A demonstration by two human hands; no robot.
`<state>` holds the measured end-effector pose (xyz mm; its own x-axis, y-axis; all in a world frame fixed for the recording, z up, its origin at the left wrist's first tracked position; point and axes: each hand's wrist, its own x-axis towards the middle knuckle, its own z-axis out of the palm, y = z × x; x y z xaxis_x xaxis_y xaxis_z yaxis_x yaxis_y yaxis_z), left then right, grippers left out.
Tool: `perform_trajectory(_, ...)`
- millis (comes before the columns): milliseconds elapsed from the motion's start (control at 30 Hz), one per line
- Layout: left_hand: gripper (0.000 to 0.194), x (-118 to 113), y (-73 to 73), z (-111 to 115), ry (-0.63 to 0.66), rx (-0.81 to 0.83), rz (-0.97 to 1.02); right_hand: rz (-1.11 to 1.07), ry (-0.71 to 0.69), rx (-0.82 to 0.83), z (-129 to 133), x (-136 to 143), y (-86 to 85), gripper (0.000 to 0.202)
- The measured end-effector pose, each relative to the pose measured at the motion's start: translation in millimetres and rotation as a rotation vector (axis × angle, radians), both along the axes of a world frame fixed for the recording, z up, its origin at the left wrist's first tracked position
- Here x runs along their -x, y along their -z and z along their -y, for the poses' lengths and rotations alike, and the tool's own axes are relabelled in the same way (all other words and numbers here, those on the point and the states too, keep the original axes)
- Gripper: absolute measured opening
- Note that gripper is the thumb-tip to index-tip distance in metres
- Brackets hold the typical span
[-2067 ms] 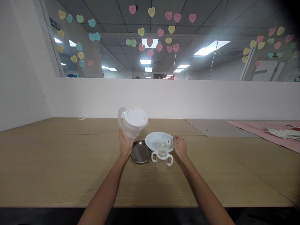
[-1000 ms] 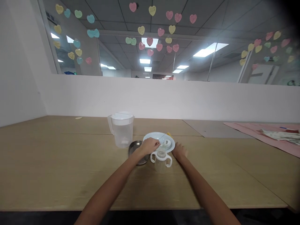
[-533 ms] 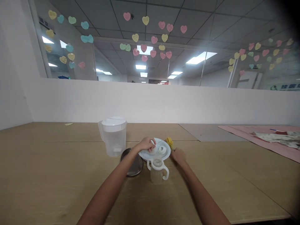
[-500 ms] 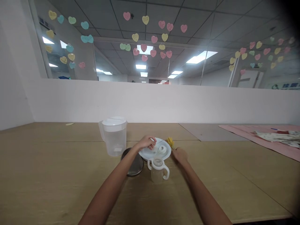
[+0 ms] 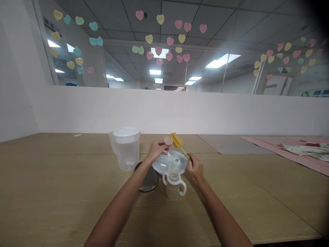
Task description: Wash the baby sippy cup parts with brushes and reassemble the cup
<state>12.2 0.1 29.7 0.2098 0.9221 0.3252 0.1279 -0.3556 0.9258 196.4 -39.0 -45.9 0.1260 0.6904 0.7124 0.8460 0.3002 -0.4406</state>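
My left hand is closed on a baby bottle nipple, whose round base faces me above the plate. My right hand grips the green handle of a bottle brush with a yellow sponge head. The sponge is tilted up and left, close beside the nipple. Below both hands lies a white plate with a clear cap and a white ring on it. In front of the plate an open baby bottle with two white side handles stands upright.
A lidded clear plastic pitcher stands to the left. A dark metal tray is partly hidden behind my left forearm. At the far right, cloth-like items lie on a pink sheet. A white wall borders the table's back.
My left hand has risen from the plate, bringing the nipple up. The brush has swung up and left, and its sponge now meets the nipple's area.
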Motion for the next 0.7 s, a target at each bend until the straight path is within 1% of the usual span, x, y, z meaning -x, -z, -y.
perform_trajectory(100,0.032,6.1,-5.1,3.9,-0.017,-0.065,-0.1,-0.064,-0.004,-0.048,0.2,-0.5,0.8,0.039)
perform_trajectory(133,0.032,7.5,-5.9,4.9,-0.037,-0.108,-0.163,-0.062,0.007,-0.057,0.0,-0.6,0.8,0.039)
perform_trajectory(267,0.035,9.1,-8.4,9.9,-0.221,-0.413,-0.586,0.003,0.041,-0.036,-2.7,-0.3,1.4,0.036)
perform_trajectory(300,0.036,8.9,-9.4,11.2,-0.262,-0.472,-0.656,0.008,0.039,-0.016,-3.7,-0.6,1.7,0.035)
perform_trajectory(367,0.035,8.1,-12.1,13.3,-0.302,-0.518,-0.644,0.017,0.04,0.037,-5.7,-1.8,2.7,0.035)
perform_trajectory(500,0.027,7.0,-17.0,15.4,-0.351,-0.493,-0.446,0.111,0.019,0.142,-7.9,-3.0,4.5,0.035)
perform_trajectory(600,0.02,7.3,-19.0,15.9,-0.381,-0.465,-0.41,0.111,0.046,0.143,-7.5,-0.6,4.1,0.036)
perform_trajectory(700,0.02,9.7,-20.3,16.1,-0.408,-0.439,-0.41,0.064,0.081,0.111,-6.3,1.5,2.6,0.036)
